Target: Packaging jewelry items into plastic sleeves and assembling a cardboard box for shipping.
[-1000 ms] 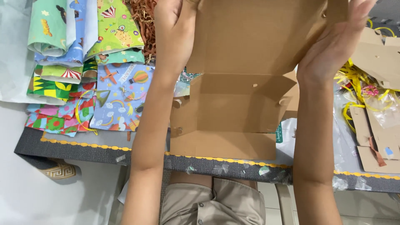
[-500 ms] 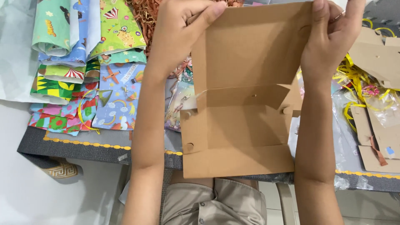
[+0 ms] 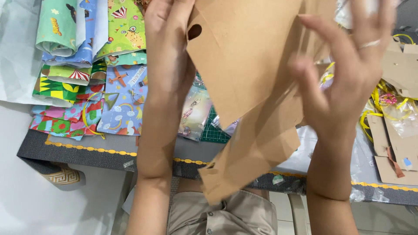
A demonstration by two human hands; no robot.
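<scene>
Head view: cardboard sheet [image 3: 248, 87] seemingly between left hand [image 3: 167, 56], right hand [image 3: 348, 74].

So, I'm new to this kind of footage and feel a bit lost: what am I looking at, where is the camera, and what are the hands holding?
There is no machine here. The camera sits on a person's head and looks down, so you see that person's own two bare arms from above, with their lap at the bottom edge.

The left hand grips the upper left edge of a brown cardboard piece, a folded, flattened sheet with a round hole near its corner, held up tilted above the table. The right hand is spread open against the cardboard's right side; it wears a ring, and whether it truly grips is hard to tell.

On the table's left lie stacked colourful patterned paper bags. On the right are more cardboard pieces and yellow ribbon among clear plastic.
</scene>
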